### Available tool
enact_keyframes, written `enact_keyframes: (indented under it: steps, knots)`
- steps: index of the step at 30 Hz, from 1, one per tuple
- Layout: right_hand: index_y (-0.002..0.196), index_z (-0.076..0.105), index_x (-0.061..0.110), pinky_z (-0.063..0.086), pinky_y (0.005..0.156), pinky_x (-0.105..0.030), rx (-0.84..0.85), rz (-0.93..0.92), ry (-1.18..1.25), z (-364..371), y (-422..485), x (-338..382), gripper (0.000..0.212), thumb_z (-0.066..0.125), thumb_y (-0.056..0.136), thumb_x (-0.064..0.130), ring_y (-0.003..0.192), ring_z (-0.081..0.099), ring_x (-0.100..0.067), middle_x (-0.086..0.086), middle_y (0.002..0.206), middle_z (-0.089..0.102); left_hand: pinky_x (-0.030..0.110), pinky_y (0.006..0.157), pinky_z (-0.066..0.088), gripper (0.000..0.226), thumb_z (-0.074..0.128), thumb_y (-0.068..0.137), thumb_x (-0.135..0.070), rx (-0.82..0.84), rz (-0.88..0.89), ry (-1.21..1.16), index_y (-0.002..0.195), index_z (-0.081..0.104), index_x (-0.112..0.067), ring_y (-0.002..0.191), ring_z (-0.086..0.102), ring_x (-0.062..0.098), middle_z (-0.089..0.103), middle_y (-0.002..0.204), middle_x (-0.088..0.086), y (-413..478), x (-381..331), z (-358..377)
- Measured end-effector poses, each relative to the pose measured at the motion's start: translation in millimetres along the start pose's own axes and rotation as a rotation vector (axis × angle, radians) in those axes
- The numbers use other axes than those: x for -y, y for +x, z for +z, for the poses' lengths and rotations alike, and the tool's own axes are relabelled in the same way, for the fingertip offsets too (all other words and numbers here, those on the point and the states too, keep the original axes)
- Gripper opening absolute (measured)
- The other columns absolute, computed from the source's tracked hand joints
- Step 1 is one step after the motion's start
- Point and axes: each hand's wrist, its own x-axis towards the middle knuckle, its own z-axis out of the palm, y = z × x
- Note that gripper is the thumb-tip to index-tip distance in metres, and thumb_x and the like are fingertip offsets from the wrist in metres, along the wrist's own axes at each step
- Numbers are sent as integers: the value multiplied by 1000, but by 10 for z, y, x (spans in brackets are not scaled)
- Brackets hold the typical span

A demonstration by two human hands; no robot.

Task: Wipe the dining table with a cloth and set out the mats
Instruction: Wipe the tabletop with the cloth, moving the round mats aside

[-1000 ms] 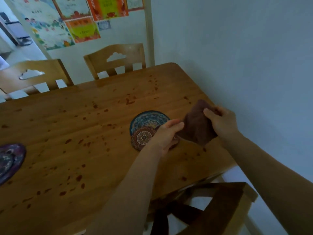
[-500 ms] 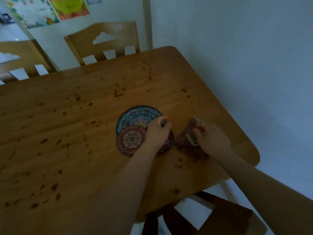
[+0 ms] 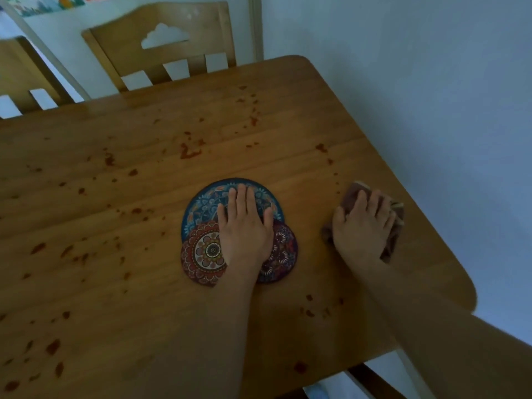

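Closest to me, the back of a dark chair [image 3: 374, 381] shows under the near edge of the bench [image 3: 144, 312], whose wood is dotted all over with red-brown spots [image 3: 53, 347].

Further in, my left grip [image 3: 244, 234] lies flat, fingers straight and together. It holds nothing and presses down on three overlapping round mats: a red mat [image 3: 204, 254] nearest, a dark purple mat [image 3: 280, 254] to its right, and a blue mat [image 3: 207, 203] behind them.

Just to the right, apart from the mats, my right grip [image 3: 362, 228] is spread flat on the brown cloth [image 3: 395, 223], fingers extended rather than curled round it. The cloth sits on the bench near the right edge.

I judge the wiping has barely begun, and nothing is laid out yet.

The risks:
- If I slide the mats under my palm, they could drag through spots and pick up mess on their undersides. The overlapping stack could also fan apart.
- A wide sweep to the right could push the cloth off the edge, since only flat pressure keeps it there.
- Wiping around the mats would leave anything beneath them uncleaned.

Beyond, a heavier splash [image 3: 190, 149] marks the middle. Two wooden chairs [image 3: 161, 38] stand at the far side against the wall.
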Motion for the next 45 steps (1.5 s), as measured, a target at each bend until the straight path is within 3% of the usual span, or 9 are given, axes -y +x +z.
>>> enact_keyframes:
  steps: [8, 15, 18, 21, 28, 33, 36, 39, 45]
  knots:
    - [145, 36, 7, 12, 119, -47, -14, -219, 32, 72, 842, 290, 53, 38, 97, 30, 145, 20, -29, -12, 156, 29, 46, 122, 7, 69, 11, 101, -54, -36, 3, 43, 157, 11, -13, 151, 2, 21, 8, 165, 4, -6, -22, 28]
    - [145, 43, 16, 11, 119, -37, 155, -592, 102, 2, 404, 49, 52, 51, 96, 30, 147, 19, -20, -2, 157, 30, 46, 122, 8, 67, 16, 102, -52, -40, 8, 45, 156, 15, -13, 151, 4, 21, 11, 164, 4, -19, -30, 5]
    - [140, 50, 24, 15, 119, -32, 193, -587, 174, -74, 248, -337, 49, 56, 92, 23, 144, 25, -12, 6, 153, 38, 45, 122, 7, 68, 15, 102, -53, -35, 4, 44, 156, 13, -13, 151, 3, 21, 10, 164, 3, -14, -27, 1]
    - [138, 53, 20, 17, 117, -30, 147, -491, 246, -96, 406, -447, 48, 57, 90, 16, 142, 29, -15, 2, 151, 42, 45, 122, 6, 68, 14, 101, -53, -36, 3, 50, 157, 11, -13, 151, 2, 20, 8, 165, 3, -19, -29, 2]
    - [137, 51, 9, 24, 115, -36, -21, -377, 273, 62, 1151, 39, 46, 46, 93, 18, 137, 37, -29, -13, 145, 47, 46, 122, 5, 68, 14, 102, -52, -50, -2, 49, 156, 12, -12, 151, 1, 21, 8, 165, 4, -16, -23, 38]
    - [134, 53, 12, 32, 109, -37, 25, -355, 274, 151, 1674, 532, 43, 40, 93, 21, 129, 44, -31, -15, 138, 51, 46, 122, 5, 67, 13, 102, -51, -57, 5, 75, 156, 11, -11, 151, 1, 22, 7, 164, 6, -12, -27, 45]
    - [134, 54, 13, 32, 108, -37, 90, -457, 227, 213, 1746, 755, 45, 42, 91, 20, 128, 45, -32, -16, 137, 51, 47, 122, 7, 67, 15, 102, -50, -66, 4, 80, 156, 13, -10, 151, 4, 23, 10, 164, 6, -20, -31, 57]
    - [139, 51, 10, 23, 117, -36, 189, -642, 216, 252, 1527, 844, 49, 50, 92, 19, 140, 35, -27, -13, 149, 43, 47, 122, 8, 67, 17, 102, -51, -71, 6, 77, 156, 15, -11, 151, 5, 22, 12, 164, 6, -15, -32, 51]
    - [134, 58, 12, 18, 119, -34, 320, -845, 256, 78, 739, 368, 49, 58, 85, 8, 141, 34, -21, -6, 148, 46, 46, 122, 8, 67, 17, 102, -51, -52, 12, 70, 156, 15, -11, 151, 4, 22, 11, 164, 5, -27, -32, 7]
